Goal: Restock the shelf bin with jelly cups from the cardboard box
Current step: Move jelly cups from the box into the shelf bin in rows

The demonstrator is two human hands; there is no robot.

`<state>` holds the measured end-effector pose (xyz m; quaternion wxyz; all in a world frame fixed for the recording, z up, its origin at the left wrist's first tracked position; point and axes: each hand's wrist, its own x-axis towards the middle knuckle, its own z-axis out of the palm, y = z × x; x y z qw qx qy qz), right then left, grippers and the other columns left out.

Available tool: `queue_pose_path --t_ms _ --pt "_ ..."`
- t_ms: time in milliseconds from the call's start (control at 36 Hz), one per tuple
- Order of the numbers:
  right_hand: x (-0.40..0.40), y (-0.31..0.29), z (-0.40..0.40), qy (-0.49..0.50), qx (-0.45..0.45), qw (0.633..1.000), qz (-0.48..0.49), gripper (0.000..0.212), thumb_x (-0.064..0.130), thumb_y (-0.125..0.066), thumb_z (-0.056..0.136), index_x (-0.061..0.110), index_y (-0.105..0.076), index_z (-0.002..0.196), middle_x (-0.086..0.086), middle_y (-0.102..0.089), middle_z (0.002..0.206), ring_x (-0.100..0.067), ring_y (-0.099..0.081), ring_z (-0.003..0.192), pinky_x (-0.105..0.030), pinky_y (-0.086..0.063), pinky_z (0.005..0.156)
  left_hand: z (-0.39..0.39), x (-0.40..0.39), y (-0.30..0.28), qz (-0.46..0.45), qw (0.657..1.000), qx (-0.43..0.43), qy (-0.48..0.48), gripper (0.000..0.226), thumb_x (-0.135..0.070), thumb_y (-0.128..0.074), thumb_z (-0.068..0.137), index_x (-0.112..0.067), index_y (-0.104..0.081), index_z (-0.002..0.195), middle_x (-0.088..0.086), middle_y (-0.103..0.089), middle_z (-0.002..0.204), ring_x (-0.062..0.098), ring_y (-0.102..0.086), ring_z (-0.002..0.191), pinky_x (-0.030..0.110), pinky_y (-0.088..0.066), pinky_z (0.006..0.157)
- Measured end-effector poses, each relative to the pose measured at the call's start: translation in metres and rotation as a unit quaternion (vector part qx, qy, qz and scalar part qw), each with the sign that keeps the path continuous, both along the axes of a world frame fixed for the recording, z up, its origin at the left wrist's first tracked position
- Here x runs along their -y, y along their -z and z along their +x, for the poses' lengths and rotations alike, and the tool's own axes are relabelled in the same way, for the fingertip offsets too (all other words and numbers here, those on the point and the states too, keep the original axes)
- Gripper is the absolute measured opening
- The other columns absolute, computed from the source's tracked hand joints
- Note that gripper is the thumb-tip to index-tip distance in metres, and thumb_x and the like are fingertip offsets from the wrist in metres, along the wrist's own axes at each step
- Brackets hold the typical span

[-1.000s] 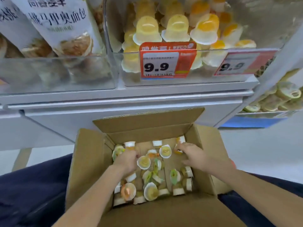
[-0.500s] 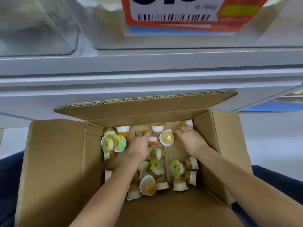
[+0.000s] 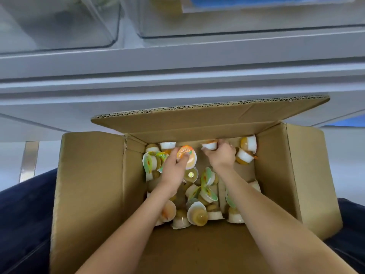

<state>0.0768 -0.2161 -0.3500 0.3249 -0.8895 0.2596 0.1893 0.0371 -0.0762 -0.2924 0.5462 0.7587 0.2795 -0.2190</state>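
Note:
An open cardboard box [image 3: 92,184] sits on my lap below the shelf, with several jelly cups loose on its bottom. My left hand [image 3: 174,165] reaches into the far left part of the box and holds a jelly cup with an orange lid [image 3: 187,156], lid facing up. My right hand [image 3: 221,155] is at the box's far wall, fingers curled round a white jelly cup [image 3: 209,145]. More cups [image 3: 199,214] lie near the front of the box. The clear shelf bin [image 3: 246,22] shows only its bottom edge at the top.
The grey shelf ledge [image 3: 177,76] runs across above the box. The far flap [image 3: 207,117] of the box stands open under the ledge. A second clear bin [image 3: 59,24] is at the top left. My dark trouser legs [image 3: 25,214] flank the box.
The view has tilted down and closer to the box. My left hand has picked up the orange-lidded cup. My right hand has moved to the far wall and closed on a white cup.

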Motion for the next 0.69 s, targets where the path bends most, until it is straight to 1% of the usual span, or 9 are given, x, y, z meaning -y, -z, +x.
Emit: queue_pose_path --t_ms 56,111,167,250,389,528,583,639,694 --pt "0.002 0.002 -0.005 -0.005 0.017 0.999 0.04 0.046 0.044 -0.076 0.069 0.015 -0.063 0.101 -0.002 -0.068 0.094 -0.032 -0.055 0.104 -0.039 -0.049 0.084 0.002 0.0 -0.003 -0.062 0.996 -0.046 -0.035 0.02 -0.028 -0.054 0.094 -0.024 -0.053 0.113 0.002 -0.059 0.111 0.021 -0.057 0.105 0.036 -0.047 0.095" --pt "0.007 -0.002 -0.011 -0.032 0.032 0.997 0.063 0.049 0.038 -0.078 0.067 0.012 -0.062 0.105 -0.003 -0.068 0.097 -0.03 -0.057 0.103 -0.04 -0.05 0.084 0.002 -0.002 -0.008 -0.163 0.98 -0.077 -0.082 0.016 -0.019 -0.061 0.09 -0.021 -0.054 0.105 0.004 -0.058 0.105 0.02 -0.059 0.093 0.035 -0.051 0.087" --pt "0.015 -0.012 -0.017 -0.061 0.045 0.994 0.073 0.053 0.029 -0.08 0.069 0.009 -0.059 0.113 -0.006 -0.066 0.103 -0.027 -0.055 0.106 -0.035 -0.049 0.084 0.0 -0.007 -0.013 -0.2 0.976 -0.077 -0.047 0.034 -0.016 -0.074 0.08 -0.019 -0.055 0.107 0.004 -0.061 0.1 0.017 -0.059 0.084 0.032 -0.049 0.08" --pt "0.031 -0.035 -0.021 -0.095 0.056 0.988 0.104 0.053 0.021 -0.08 0.071 0.008 -0.056 0.117 -0.007 -0.062 0.108 -0.023 -0.056 0.105 -0.029 -0.046 0.084 0.001 -0.013 -0.026 -0.094 0.991 -0.033 0.094 0.055 -0.013 -0.082 0.07 -0.02 -0.051 0.115 -0.003 -0.062 0.106 0.012 -0.058 0.098 0.025 -0.045 0.087" --pt "0.057 -0.1 -0.013 -0.183 0.059 0.97 0.15 0.049 0.013 -0.079 0.073 0.014 -0.045 0.11 -0.002 -0.062 0.104 -0.016 -0.061 0.096 -0.03 -0.051 0.083 0.01 -0.011 -0.066 -0.053 0.984 0.057 0.163 0.045 -0.021 -0.079 0.075 -0.018 -0.051 0.111 -0.009 -0.062 0.096 0.009 -0.059 0.09 0.013 -0.047 0.069" --pt "0.068 -0.197 -0.005 -0.242 0.143 0.945 0.168 0.046 0.008 -0.076 0.074 0.026 -0.041 0.099 0.008 -0.058 0.095 -0.005 -0.058 0.085 -0.012 -0.044 0.068 0.025 -0.009 -0.134 0.03 0.952 0.177 0.249 0.051 -0.027 -0.082 0.07 -0.018 -0.059 0.114 -0.006 -0.065 0.104 0.009 -0.058 0.095 0.011 -0.042 0.08" --pt "0.07 -0.236 -0.005 -0.269 0.179 0.931 0.168 0.049 0.009 -0.078 0.073 0.034 -0.042 0.095 0.014 -0.057 0.095 -0.004 -0.058 0.087 -0.019 -0.046 0.071 0.031 -0.009 -0.165 0.058 0.93 0.218 0.292 0.052 -0.02 -0.084 0.068 -0.011 -0.061 0.114 -0.001 -0.064 0.106 0.011 -0.057 0.097 0.006 -0.038 0.077" --pt "0.07 -0.272 -0.008 -0.295 0.191 0.919 0.182 0.048 0.01 -0.079 0.073 0.032 -0.045 0.098 0.016 -0.057 0.097 0.001 -0.058 0.089 -0.028 -0.051 0.076 0.035 -0.008 -0.195 0.063 0.918 0.233 0.314 0.051 -0.016 -0.084 0.067 -0.01 -0.062 0.113 0.0 -0.065 0.105 0.013 -0.058 0.097 0.013 -0.042 0.08" --pt "0.07 -0.31 -0.017 -0.32 0.212 0.903 0.191 0.045 0.009 -0.079 0.074 0.025 -0.05 0.105 0.013 -0.058 0.103 0.001 -0.057 0.093 -0.024 -0.052 0.078 0.035 -0.004 -0.23 0.05 0.911 0.245 0.328 0.059 -0.017 -0.083 0.068 -0.015 -0.058 0.122 -0.002 -0.064 0.111 0.012 -0.058 0.102 0.019 -0.044 0.087"
